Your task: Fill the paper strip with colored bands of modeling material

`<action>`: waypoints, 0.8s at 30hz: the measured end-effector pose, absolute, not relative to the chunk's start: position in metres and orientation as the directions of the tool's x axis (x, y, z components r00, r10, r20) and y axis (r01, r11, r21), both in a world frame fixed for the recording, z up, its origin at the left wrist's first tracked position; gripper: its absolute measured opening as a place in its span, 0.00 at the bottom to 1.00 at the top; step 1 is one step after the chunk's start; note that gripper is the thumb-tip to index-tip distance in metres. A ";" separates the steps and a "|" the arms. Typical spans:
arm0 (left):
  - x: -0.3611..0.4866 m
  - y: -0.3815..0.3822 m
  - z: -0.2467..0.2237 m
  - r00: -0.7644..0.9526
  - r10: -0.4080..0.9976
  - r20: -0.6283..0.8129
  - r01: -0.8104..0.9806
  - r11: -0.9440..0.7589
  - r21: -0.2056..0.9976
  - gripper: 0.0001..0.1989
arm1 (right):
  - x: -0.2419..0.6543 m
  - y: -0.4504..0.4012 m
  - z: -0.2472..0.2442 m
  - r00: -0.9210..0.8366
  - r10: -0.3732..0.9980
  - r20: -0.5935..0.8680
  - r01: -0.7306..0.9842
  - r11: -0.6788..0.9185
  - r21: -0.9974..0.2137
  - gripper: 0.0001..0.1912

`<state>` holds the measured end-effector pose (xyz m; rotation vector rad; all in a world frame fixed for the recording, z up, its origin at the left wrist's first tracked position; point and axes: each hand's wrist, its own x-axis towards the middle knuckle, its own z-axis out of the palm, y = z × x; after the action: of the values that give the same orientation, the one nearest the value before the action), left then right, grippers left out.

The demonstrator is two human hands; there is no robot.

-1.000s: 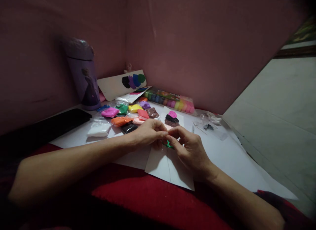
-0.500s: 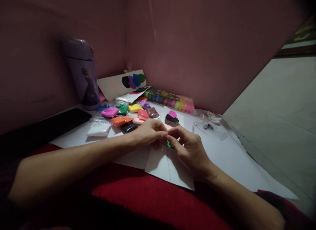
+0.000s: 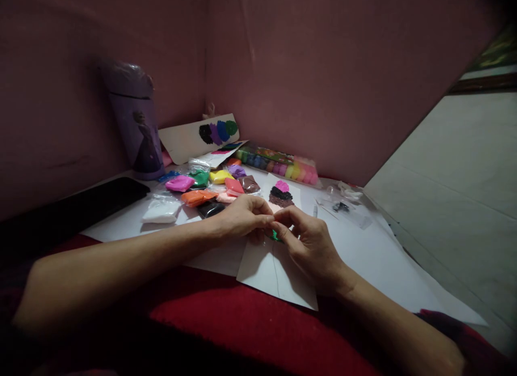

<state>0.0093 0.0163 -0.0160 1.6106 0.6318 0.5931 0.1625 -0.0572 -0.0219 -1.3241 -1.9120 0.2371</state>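
Observation:
My left hand [image 3: 245, 218] and my right hand [image 3: 311, 238] meet over a white paper strip [image 3: 274, 273], thumbs and fingertips pinched together. What they pinch is hidden by the fingers. Just below the fingertips a bit of bright green [image 3: 276, 235] shows; whether it lies on the paper or hangs from the fingers I cannot tell. Beyond the hands, the strip carries a pink patch [image 3: 282, 186], a black patch [image 3: 278, 193] and a brown patch [image 3: 281, 201]. A thin line runs down its near part.
Several bagged clay packets, among them an orange packet [image 3: 198, 197] and a white packet [image 3: 161, 209], lie left. Behind are a clay pack [image 3: 278, 163] and painted card [image 3: 181, 139]. A purple bottle [image 3: 139, 123] stands near a black flat object [image 3: 81, 209]. Plastic scraps [image 3: 355, 211] lie right.

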 end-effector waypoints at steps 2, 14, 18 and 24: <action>0.009 0.016 -0.016 0.716 0.698 0.022 0.070 -0.103 0.992 0.09 | 0.163 -0.057 -0.022 -0.153 0.857 0.492 0.714 0.440 -0.544 0.04; 0.011 0.018 -0.017 0.718 0.697 0.002 0.103 -0.109 0.989 0.08 | 0.162 -0.057 -0.021 -0.155 0.864 0.478 0.731 0.426 -0.533 0.04; 0.011 0.018 -0.018 0.718 0.696 -0.003 0.107 -0.106 0.989 0.06 | 0.162 -0.057 -0.022 -0.160 0.868 0.471 0.731 0.424 -0.535 0.04; 0.010 0.020 -0.020 0.725 0.689 0.003 0.099 -0.110 0.989 0.06 | 0.163 -0.057 -0.023 -0.167 0.875 0.454 0.723 0.421 -0.547 0.04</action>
<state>0.0104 0.0196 -0.0198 1.6283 0.6471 0.5624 0.1631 -0.0573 -0.0232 -1.3538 -1.9408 0.2633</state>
